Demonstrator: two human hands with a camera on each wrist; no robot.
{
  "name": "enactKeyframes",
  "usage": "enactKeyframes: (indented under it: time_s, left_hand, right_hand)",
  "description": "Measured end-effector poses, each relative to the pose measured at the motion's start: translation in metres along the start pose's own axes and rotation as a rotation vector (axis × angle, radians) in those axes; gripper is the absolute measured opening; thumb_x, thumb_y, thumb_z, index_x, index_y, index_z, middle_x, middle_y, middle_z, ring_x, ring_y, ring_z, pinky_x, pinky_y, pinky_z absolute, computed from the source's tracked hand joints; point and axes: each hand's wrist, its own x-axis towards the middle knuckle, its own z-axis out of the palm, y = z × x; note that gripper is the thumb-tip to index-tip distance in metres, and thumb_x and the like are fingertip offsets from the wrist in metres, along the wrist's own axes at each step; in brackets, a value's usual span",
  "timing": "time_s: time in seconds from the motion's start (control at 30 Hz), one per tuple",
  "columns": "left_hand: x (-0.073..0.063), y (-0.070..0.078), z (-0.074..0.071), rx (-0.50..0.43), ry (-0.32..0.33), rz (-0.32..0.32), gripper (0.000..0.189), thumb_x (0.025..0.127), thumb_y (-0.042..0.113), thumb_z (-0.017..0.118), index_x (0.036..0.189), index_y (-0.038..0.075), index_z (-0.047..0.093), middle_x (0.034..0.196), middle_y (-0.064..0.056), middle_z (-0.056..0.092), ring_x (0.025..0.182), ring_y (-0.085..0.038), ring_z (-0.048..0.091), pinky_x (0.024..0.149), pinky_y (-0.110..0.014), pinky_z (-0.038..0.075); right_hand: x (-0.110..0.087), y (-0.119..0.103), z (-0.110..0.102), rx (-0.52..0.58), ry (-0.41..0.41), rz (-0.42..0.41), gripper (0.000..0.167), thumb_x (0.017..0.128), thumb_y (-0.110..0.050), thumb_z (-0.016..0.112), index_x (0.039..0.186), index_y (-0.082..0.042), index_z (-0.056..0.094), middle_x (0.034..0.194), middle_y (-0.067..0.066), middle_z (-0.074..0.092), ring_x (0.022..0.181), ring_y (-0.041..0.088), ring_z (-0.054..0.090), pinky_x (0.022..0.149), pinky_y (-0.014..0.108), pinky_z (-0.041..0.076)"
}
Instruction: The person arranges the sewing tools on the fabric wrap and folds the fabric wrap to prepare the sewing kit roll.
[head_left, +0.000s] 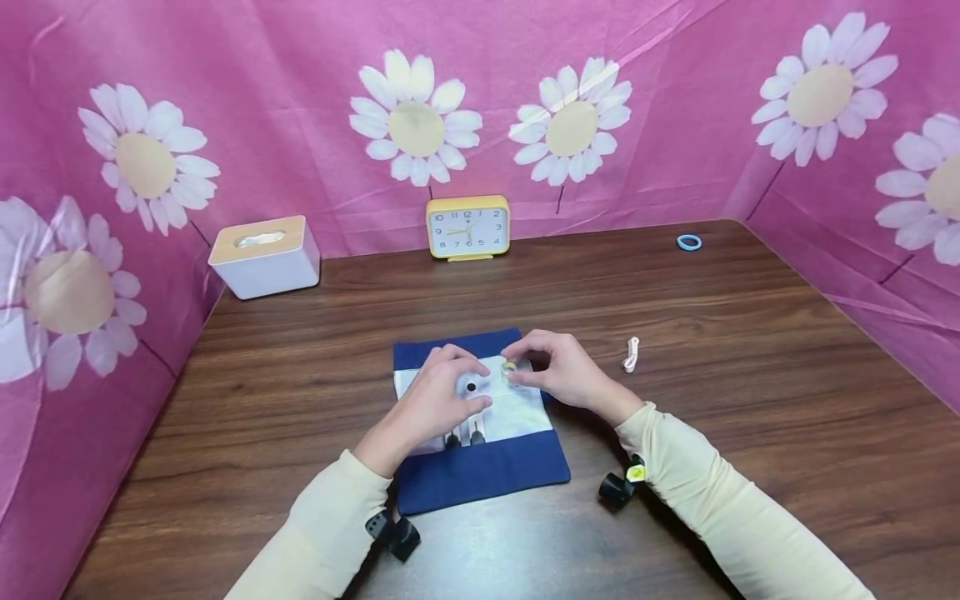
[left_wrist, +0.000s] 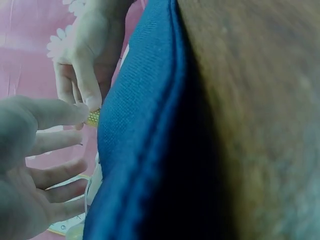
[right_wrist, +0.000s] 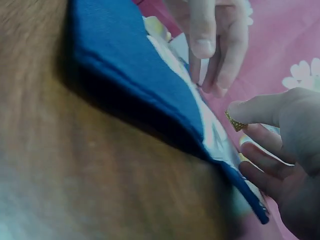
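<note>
Between thumb and fingertips, my right hand [head_left: 555, 367] pinches a small gold ring with a dimpled-looking surface [right_wrist: 236, 121], above the white lining of an unfolded navy cloth pouch [head_left: 487, 471]. My left hand [head_left: 442, 396] is over the pouch's left half, fingers spread and fairly straight. Near its fingertips is a pale round thing with a black dot [head_left: 471, 387], whose kind I cannot tell. Two dark-ended slim tools [head_left: 477, 435] stick out of the pouch's lower pocket. In the left wrist view, the pouch edge hides much of the work.
A white bundle of cord [head_left: 632, 354] lies right of the pouch on the wooden table [head_left: 315, 333]. Toward the back stand a tissue box [head_left: 273, 262] and a yellow clock [head_left: 468, 227]. A light blue ring [head_left: 688, 242] lies at the far right.
</note>
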Motion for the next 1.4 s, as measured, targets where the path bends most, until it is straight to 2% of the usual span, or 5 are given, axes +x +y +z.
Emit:
enactKeyframes:
  time_s: [0.17,0.6,0.83,1.03,1.4]
  left_hand:
    - [0.002,-0.003,0.003,0.027,-0.013,-0.023,0.026,0.084,0.018,0.083,0.107,0.009,0.077,0.115,-0.011,0.068,0.111,-0.029,0.054,0.092,-0.044,0.048]
    - [0.004,-0.009,0.008,0.069,-0.01,0.01,0.017,0.082,0.019,0.083,0.096,0.011,0.08,0.108,-0.009,0.069,0.109,-0.029,0.054,0.094,-0.044,0.044]
    - [0.004,-0.008,0.011,0.095,-0.02,-0.003,0.016,0.083,0.02,0.082,0.096,0.012,0.081,0.108,-0.007,0.066,0.108,-0.028,0.051,0.094,-0.046,0.042]
    - [0.004,-0.007,0.013,0.099,-0.001,0.009,0.014,0.083,0.019,0.082,0.094,0.012,0.08,0.108,-0.008,0.066,0.107,-0.028,0.051,0.092,-0.045,0.042]
    - [0.005,-0.006,0.014,0.116,-0.001,0.025,0.017,0.082,0.019,0.081,0.098,0.012,0.079,0.111,-0.01,0.065,0.108,-0.029,0.049,0.089,-0.044,0.04]
  right_hand:
    - [-0.001,0.0,0.007,-0.037,0.011,0.018,0.027,0.082,-0.009,0.083,0.108,-0.008,0.077,0.106,0.005,0.076,0.1,0.021,0.067,0.09,0.038,0.051]
    - [-0.001,-0.002,0.011,-0.085,0.018,0.008,0.028,0.079,-0.011,0.086,0.106,-0.01,0.078,0.106,0.004,0.077,0.102,0.024,0.065,0.089,0.041,0.051]
    - [-0.001,0.003,0.011,-0.105,0.027,-0.029,0.028,0.077,-0.011,0.087,0.103,-0.01,0.079,0.101,0.003,0.078,0.102,0.024,0.066,0.089,0.04,0.051]
    - [-0.001,0.007,0.009,-0.134,0.013,-0.066,0.027,0.076,-0.01,0.087,0.102,-0.01,0.079,0.098,0.002,0.077,0.098,0.021,0.067,0.085,0.036,0.052]
    - [0.0,0.007,0.009,-0.128,-0.004,-0.048,0.02,0.08,-0.011,0.084,0.099,-0.012,0.08,0.1,0.002,0.076,0.102,0.021,0.066,0.087,0.036,0.051]
